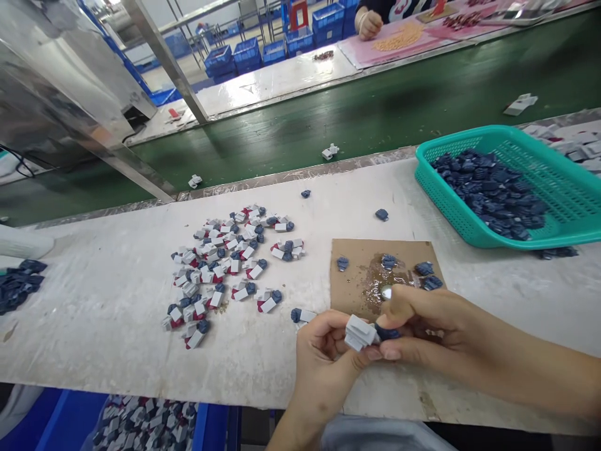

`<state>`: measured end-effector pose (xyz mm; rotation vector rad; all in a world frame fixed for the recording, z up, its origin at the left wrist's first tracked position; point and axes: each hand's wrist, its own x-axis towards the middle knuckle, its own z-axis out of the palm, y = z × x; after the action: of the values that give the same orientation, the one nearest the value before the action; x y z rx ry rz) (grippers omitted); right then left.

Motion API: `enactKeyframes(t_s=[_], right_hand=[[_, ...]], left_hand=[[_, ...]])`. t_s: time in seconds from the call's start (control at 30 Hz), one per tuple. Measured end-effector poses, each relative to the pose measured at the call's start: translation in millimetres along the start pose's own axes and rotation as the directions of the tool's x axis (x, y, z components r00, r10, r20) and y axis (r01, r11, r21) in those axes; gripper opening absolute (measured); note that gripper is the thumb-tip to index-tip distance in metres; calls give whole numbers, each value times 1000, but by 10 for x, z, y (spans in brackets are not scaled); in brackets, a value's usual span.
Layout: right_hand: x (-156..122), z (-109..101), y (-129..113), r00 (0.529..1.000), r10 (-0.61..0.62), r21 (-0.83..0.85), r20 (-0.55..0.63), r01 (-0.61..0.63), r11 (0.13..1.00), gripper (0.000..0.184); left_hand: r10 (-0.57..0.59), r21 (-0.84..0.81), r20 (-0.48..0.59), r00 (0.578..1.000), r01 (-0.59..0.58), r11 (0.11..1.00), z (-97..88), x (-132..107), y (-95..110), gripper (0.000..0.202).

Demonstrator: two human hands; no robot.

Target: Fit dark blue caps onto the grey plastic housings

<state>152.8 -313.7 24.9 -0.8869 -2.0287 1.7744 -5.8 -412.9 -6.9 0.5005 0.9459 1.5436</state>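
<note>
Between the fingers of my left hand (323,360) is a light grey plastic block (360,332). My right hand (429,332) pinches a small dark blue plastic piece (387,332) against the block's right end; whether the two are joined, I cannot tell. Both hands are above the front edge of a brown cardboard sheet (347,289), which has a wet, glossy patch and several blue pieces (388,261) on it. Just behind my left hand lies a grey-and-blue part (303,315), partly hidden by the fingers.
Left of my hands is a spread of grey, blue and red assembled parts (235,266). A green basket (474,232) of blue pieces stands at the right. Behind the table runs a green conveyor belt (267,144) with a few grey parts. A blue bin (70,419) sits below; another person's hand (370,25) is across.
</note>
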Motion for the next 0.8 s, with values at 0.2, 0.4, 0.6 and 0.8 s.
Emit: enactKeyframes(t_s=[0.2,0.4,0.6,0.8], right_hand=[[372,216,-385,964,109,268,-244,-41,962,73],[539,788,-417,971,230,546,58,-224,807,72],[692,1152,-307,976,190,562,111,-219,798,73],[1171,1478,-320,959,239,467,154,-284,837,76]], left_hand=[[135,325,12,991,-132,937,-53,37,140,26],[553,652,49,832,-446,613,-275,-198,-77,8],[400,831,-5,916,-218,511,-729,-404,-79,25],[221,865,-70,973,-51,499,-1048,-257,319,36]])
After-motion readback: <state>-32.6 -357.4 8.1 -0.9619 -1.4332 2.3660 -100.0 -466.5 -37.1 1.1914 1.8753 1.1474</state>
